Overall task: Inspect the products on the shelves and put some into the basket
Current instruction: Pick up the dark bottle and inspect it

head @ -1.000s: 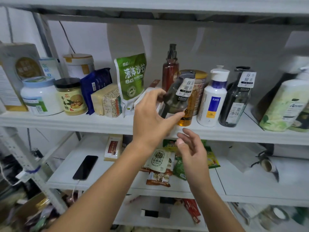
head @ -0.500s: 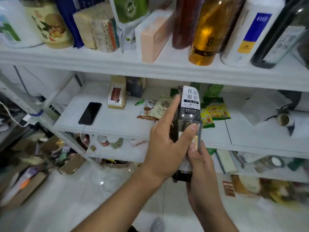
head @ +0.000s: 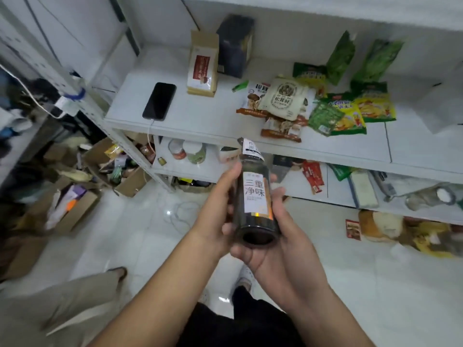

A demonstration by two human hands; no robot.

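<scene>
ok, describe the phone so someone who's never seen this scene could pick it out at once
Start at the white shelf above the two hands holding the dark bottle. At that shelf's left end, near the front edge, lies the phone, left of a brown upright pouch. It is the only flat black slab there, screen dark, with a white cable running from its near end.

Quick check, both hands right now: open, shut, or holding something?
Left hand: holding the dark bottle, fingers curled round its side.
Right hand: holding the same bottle, cupped under its base end.
</scene>
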